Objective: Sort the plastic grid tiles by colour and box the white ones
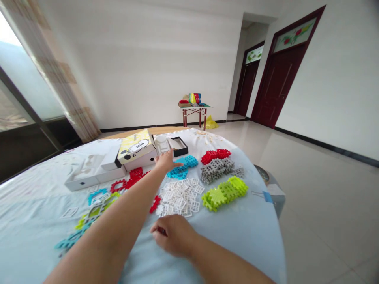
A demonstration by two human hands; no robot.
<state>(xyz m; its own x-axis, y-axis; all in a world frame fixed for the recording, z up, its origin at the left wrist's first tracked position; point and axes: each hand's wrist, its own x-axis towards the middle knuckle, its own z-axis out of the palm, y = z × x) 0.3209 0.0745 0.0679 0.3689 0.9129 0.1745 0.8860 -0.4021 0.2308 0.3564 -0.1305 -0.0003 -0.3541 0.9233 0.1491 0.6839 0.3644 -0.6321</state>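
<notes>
My left hand (166,161) reaches far across the table with fingers stretched out, its tips over the blue waffle-block pile (182,167), beside the yellow cartoon box (135,148). My right hand (173,236) rests near me on the pale blue cloth, fingers curled under, just below the white block pile (180,196); what it holds, if anything, is hidden. Sorted piles lie to the right: red (215,155), grey (219,169) and lime green (225,192). More red pieces (130,180) lie under my left forearm.
A joined strip of blue, green and white blocks (89,217) lies at the left. White boxes (91,169) and an open black-rimmed box (177,145) stand at the back. The table's rounded edge (275,221) drops off at the right. A small table (195,108) stands by the far wall.
</notes>
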